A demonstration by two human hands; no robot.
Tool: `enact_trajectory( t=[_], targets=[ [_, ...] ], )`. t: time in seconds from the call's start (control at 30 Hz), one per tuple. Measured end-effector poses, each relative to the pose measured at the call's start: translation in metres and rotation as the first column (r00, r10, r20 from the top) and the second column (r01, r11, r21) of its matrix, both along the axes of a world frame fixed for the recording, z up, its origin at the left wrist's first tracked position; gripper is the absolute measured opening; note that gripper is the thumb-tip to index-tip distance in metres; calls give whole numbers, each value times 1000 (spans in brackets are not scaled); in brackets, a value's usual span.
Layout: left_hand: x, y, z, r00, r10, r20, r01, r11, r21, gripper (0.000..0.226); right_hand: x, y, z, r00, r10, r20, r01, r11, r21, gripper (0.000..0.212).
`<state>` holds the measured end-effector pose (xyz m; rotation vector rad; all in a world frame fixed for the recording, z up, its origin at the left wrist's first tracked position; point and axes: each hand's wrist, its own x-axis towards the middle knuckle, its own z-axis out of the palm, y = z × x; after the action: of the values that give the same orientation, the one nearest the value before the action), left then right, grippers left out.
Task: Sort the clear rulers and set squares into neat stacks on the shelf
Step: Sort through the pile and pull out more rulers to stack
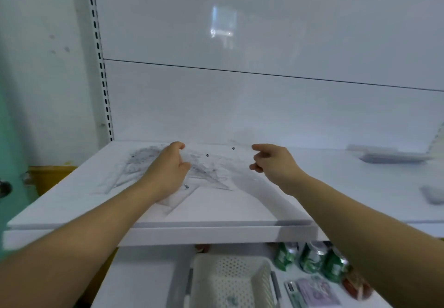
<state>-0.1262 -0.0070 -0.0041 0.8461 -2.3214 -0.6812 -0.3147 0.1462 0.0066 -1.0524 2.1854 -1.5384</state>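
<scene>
On the lower level we see a white basket (230, 281) with holes; what lies in it we cannot tell. Green cans (312, 258) stand beside it. On the white shelf (252, 209) the clear rulers and set squares (206, 171) lie flat in a loose pile, crossing each other, and one corner points to the front edge. Our left hand (168, 171) rests curved on the pile; whether it pinches a piece we cannot tell. Our right hand (274, 163) hovers near, loosely curled and holding nothing.
</scene>
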Motion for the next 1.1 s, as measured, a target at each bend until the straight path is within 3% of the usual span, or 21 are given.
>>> enact_trajectory(
  t=[0.27,0.67,1.1],
  targets=[
    [-95,104,6,982,-184,-27,182,980,-82,49,-63,139,6,968,-178,-177,178,984,-14,40],
    [-250,301,-3,932,-362,-36,353,923,-151,49,-175,361,-5,939,-325,-113,320,945,-60,41],
    [-374,356,-18,915,-397,67,400,916,-38,50,-286,413,-23,850,-481,-213,492,871,-4,38]
  ],
)
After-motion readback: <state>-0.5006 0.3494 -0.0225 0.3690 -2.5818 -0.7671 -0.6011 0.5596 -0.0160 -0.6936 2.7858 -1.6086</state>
